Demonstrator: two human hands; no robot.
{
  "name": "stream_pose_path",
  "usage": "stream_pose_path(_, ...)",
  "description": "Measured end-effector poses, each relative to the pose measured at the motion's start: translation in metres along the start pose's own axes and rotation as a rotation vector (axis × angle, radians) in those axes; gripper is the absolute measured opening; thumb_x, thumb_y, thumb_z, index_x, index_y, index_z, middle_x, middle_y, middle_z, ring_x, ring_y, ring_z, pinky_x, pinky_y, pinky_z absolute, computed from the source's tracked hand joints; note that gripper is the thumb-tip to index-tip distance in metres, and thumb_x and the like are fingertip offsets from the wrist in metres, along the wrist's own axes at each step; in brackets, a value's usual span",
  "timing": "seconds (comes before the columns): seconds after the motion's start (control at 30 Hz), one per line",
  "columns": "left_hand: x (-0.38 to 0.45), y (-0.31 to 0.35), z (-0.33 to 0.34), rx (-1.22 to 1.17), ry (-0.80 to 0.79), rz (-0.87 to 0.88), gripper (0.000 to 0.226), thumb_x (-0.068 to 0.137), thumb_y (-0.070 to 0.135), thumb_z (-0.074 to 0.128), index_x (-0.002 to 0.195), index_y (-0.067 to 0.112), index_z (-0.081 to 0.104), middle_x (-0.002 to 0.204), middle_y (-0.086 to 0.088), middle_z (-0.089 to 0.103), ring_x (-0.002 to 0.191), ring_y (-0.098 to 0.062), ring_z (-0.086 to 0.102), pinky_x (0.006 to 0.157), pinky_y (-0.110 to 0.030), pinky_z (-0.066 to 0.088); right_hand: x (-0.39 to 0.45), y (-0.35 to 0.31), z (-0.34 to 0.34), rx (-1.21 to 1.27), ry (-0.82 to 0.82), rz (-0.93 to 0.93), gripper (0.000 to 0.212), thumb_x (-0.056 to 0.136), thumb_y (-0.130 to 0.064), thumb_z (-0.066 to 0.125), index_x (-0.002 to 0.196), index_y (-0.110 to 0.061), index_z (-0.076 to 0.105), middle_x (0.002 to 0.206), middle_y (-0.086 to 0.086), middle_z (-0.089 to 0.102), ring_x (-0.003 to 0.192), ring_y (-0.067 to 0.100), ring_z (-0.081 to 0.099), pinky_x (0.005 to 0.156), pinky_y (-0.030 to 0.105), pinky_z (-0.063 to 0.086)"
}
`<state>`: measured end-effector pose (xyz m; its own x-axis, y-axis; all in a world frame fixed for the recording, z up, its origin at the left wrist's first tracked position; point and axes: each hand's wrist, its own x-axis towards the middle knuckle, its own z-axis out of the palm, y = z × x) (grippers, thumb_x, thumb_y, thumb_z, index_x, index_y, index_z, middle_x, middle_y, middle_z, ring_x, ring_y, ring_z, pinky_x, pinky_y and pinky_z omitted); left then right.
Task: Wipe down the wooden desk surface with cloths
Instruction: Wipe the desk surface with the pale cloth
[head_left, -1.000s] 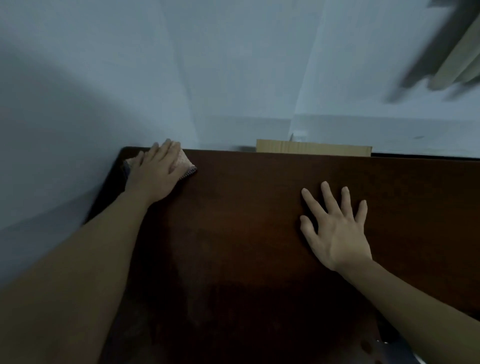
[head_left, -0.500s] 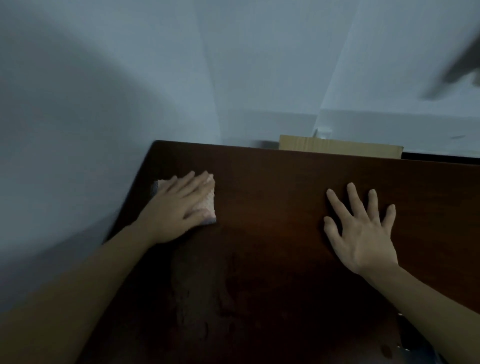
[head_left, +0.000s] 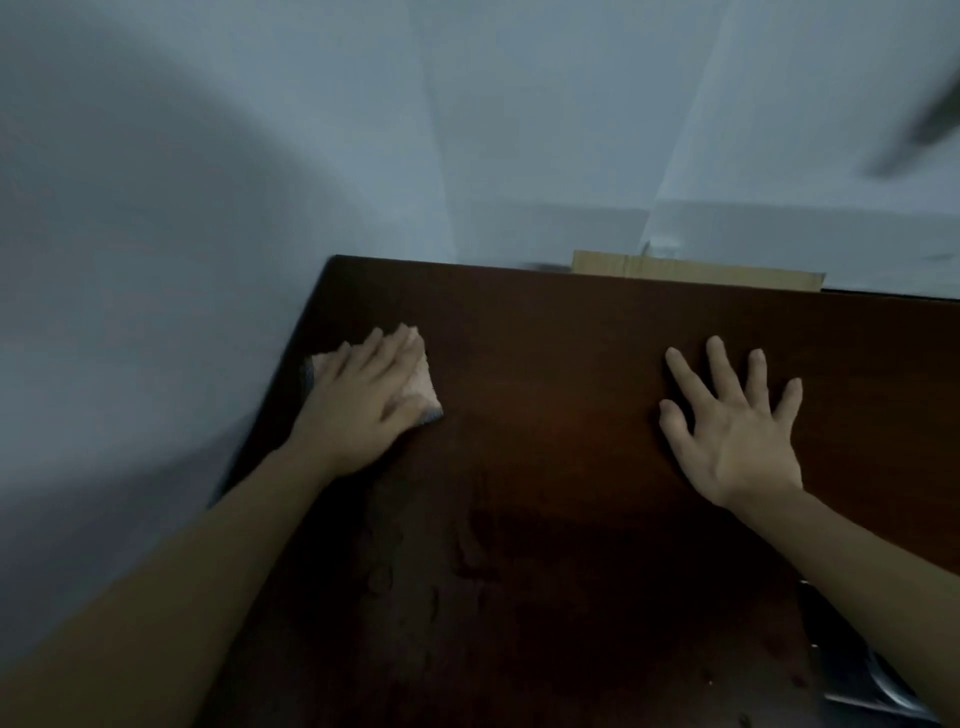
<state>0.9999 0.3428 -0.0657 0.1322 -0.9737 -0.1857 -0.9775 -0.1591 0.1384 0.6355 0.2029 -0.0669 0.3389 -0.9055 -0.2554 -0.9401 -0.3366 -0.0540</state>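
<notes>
a head-worn camera looks down on a dark reddish-brown wooden bench (head_left: 545, 415), dimly lit, with its far left corner set against a pale bluish wall (head_left: 208, 156).

the left hand (head_left: 358, 400) lies palm down on a small pinkish cloth (head_left: 418, 387) near the bench's left edge, a little way in from the far corner. its fingers are straight and close together, pressing the cloth flat against the wood. the cloth shows past the fingertips and beside the thumb, where a darker greyish corner peeks out. another bit of it shows at the little-finger side of the hand.

the right hand (head_left: 732, 431) rests well apart from the left, palm down on the bare wood toward the right. its fingers are straight and spread wide, holding nothing.

both bare forearms reach in from the bottom corners of the view.

behind the bench's far edge, a strip of tan cardboard (head_left: 696, 270) stands against the wall. at the lower right, beside the right forearm, something grey and shiny (head_left: 872, 680) is partly visible; what it is cannot be told. a blurred dark shape (head_left: 919, 135) crosses the upper right corner.
</notes>
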Motion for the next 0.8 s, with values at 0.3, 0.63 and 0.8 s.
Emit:
stream_pose_path(0.3,-0.026,-0.019,0.006,0.047,-0.011,0.109,0.071,0.095,0.068,0.009,0.158,0.039,-0.005,0.166,0.017,-0.009,0.156,-0.013,-0.006,0.122,-0.033,-0.007,0.000,0.002,-0.001,-0.010,0.007,0.006,0.066,0.099,-0.061,0.009,0.161,-0.041,-0.003,0.170,0.004,-0.009,0.154,0.040,-0.014,0.120,0.066,-0.005)
stream_pose_path(0.63,0.007,-0.014,0.001,0.020,0.003,-0.051,0.079,0.091,0.070,0.002,0.161,0.033,-0.003,0.168,0.011,-0.009,0.156,-0.015,-0.006,0.125,-0.041,-0.003,0.002,0.001,0.004,0.003,0.042,-0.011,0.065,0.100,-0.061,0.013,0.161,-0.041,0.003,0.171,0.004,-0.003,0.154,0.041,-0.010,0.119,0.067,-0.004)
stream_pose_path(0.8,-0.071,0.008,0.014,0.067,-0.016,0.196,0.068,0.103,0.059,0.020,0.163,0.029,0.009,0.170,0.009,-0.002,0.157,-0.018,-0.005,0.125,-0.039,-0.002,0.001,0.002,0.001,-0.004,0.023,-0.009,0.066,0.099,-0.061,0.010,0.161,-0.041,0.001,0.170,0.004,-0.005,0.154,0.041,-0.011,0.119,0.067,-0.004)
